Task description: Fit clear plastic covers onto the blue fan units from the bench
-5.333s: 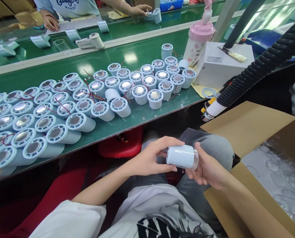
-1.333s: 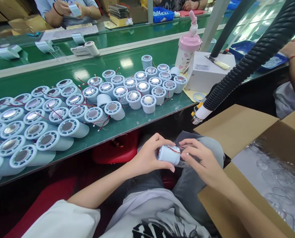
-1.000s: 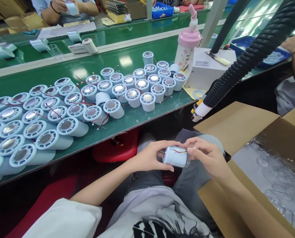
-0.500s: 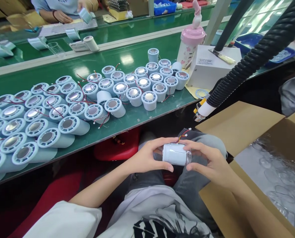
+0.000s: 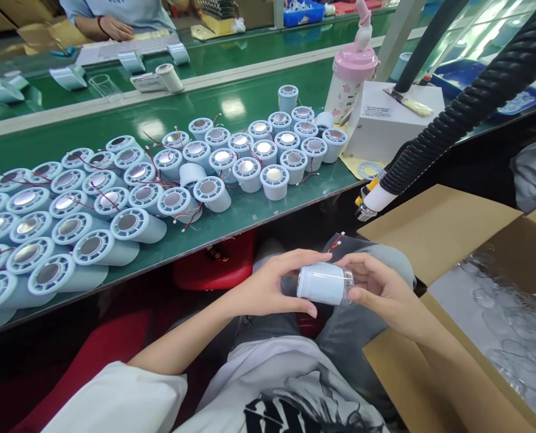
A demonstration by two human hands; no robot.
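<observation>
Over my lap I hold a light-blue plastic cylinder point(image 5: 322, 282) lying sideways, with thin wires point(image 5: 336, 242) ending in white connectors behind it. A clear plastic sleeve point(image 5: 348, 284) surrounds it and sticks out past its right end. My left hand point(image 5: 290, 282) curves around the left end, thumb below and fingers above. At the right, my right hand point(image 5: 374, 279) grips the clear sleeve between thumb and fingers. The cylinder's far side is hidden.
Many light-blue cylinders point(image 5: 128, 222) with red wires crowd the green bench point(image 5: 232, 234). An open cardboard box point(image 5: 439, 228) of clear plastic pieces stands right, below a black corrugated hose point(image 5: 457, 114). A pink-lidded bottle point(image 5: 351, 72) stands behind. Across the bench sits a person point(image 5: 115, 21).
My right hand has shifted right along the cylinder toward the sleeve's end, and more of the blue side shows. Across the bench, the person's raised hand has left view and the blue piece lies down.
</observation>
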